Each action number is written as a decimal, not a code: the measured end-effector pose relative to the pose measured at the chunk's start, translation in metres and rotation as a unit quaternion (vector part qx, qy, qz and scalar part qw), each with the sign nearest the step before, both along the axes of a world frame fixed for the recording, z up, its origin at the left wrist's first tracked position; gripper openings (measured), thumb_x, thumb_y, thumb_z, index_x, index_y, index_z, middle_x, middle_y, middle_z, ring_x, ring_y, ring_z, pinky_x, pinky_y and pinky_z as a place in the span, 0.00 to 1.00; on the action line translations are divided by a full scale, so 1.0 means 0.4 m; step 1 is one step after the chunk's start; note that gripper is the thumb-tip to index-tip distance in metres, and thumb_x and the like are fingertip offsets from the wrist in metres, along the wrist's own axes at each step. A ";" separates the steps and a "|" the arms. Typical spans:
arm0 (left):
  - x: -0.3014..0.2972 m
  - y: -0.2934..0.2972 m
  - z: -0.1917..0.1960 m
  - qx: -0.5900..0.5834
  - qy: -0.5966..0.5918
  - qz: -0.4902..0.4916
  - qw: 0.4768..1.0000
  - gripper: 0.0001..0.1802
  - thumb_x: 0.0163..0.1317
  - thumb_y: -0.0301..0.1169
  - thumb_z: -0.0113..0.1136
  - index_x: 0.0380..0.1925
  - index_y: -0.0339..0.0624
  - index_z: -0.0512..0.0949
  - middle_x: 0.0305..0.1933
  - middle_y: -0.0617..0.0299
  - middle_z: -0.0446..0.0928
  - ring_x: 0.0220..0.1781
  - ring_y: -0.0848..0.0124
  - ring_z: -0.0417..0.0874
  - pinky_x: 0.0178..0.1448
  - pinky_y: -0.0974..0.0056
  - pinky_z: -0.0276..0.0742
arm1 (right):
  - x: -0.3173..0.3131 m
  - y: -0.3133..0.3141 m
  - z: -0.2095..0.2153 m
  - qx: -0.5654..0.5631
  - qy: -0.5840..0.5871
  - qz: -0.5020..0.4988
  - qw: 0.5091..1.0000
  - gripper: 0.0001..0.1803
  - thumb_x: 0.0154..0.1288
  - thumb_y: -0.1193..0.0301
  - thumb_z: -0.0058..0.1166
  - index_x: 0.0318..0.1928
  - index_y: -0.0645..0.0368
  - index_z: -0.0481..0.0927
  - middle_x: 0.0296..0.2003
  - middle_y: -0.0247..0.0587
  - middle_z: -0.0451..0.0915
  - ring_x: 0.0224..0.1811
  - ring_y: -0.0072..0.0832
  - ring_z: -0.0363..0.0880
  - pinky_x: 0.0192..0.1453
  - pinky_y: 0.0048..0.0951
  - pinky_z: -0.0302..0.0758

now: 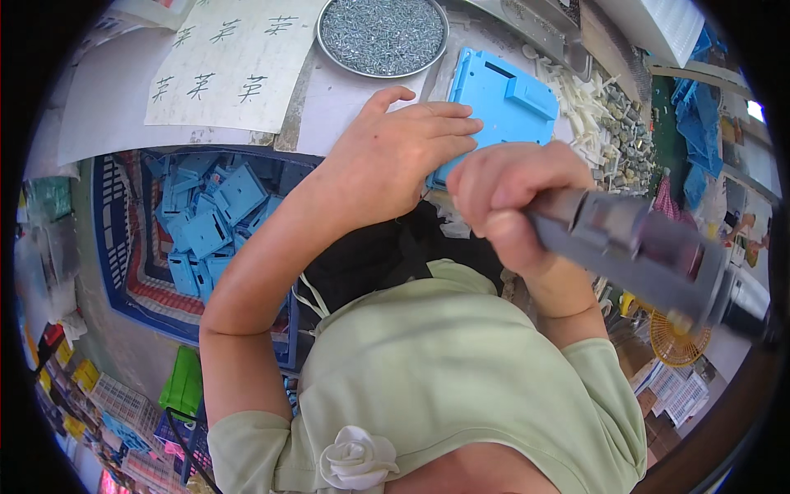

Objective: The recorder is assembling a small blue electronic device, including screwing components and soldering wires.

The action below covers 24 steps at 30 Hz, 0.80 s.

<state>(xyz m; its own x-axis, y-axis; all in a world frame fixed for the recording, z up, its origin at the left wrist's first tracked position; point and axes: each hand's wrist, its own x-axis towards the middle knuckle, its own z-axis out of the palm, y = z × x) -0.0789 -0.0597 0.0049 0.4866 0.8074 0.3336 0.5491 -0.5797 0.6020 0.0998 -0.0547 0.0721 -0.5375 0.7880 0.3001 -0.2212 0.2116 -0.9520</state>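
Observation:
A light-blue plastic housing (514, 99) with a slot and a raised block lies on the worktable in front of me. My left hand (411, 140) reaches its left edge, fingers stretched out and thumb raised apart. My right hand (527, 198) is wrapped round a grey, screwdriver-like power tool (634, 243), just at the near side of the housing. The tool's thick body slants to the lower right and is blurred. Its working tip is hidden behind my hand.
A round metal dish of small screws (383, 37) stands beyond the housing. White plastic pieces (580, 107) and small metal parts (629, 136) lie to its right. A paper with handwriting (239, 66) covers the table's left. Below the edge, a blue crate (111, 239) holds several blue housings (206, 222).

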 end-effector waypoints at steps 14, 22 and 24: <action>0.108 0.045 0.061 0.031 -0.021 0.004 0.999 0.19 0.56 0.23 0.63 0.50 0.40 0.83 0.59 0.58 0.83 0.59 0.55 0.80 0.65 0.51 0.70 | 0.262 0.149 0.068 0.059 0.148 -0.092 0.983 0.07 0.73 0.73 0.49 0.49 0.57 0.74 0.21 0.30 0.68 0.20 0.23 0.65 0.29 0.32 0.67; 0.190 0.071 0.036 0.044 0.053 0.005 0.998 0.20 0.56 0.30 0.69 0.51 0.46 0.85 0.62 0.65 0.82 0.56 0.59 0.79 0.61 0.54 0.71 | 0.283 0.189 -0.038 0.068 0.115 -0.192 0.972 0.07 0.73 0.71 0.51 0.47 0.58 0.72 0.19 0.29 0.63 0.19 0.22 0.64 0.31 0.33 0.69; 0.189 0.070 0.038 0.036 0.055 0.003 0.998 0.21 0.56 0.30 0.69 0.52 0.47 0.85 0.62 0.65 0.82 0.56 0.59 0.79 0.61 0.54 0.70 | 0.306 0.200 -0.028 0.080 0.159 -0.154 0.972 0.07 0.73 0.71 0.52 0.46 0.58 0.72 0.19 0.30 0.64 0.19 0.23 0.64 0.31 0.33 0.68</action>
<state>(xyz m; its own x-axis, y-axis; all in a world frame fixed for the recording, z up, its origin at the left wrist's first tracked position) -0.0035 -0.0318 0.0203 0.5192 0.7862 0.3350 0.6127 -0.6158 0.4954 0.2221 0.0251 0.0607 -0.1438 0.8259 0.5451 -0.4025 0.4544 -0.7946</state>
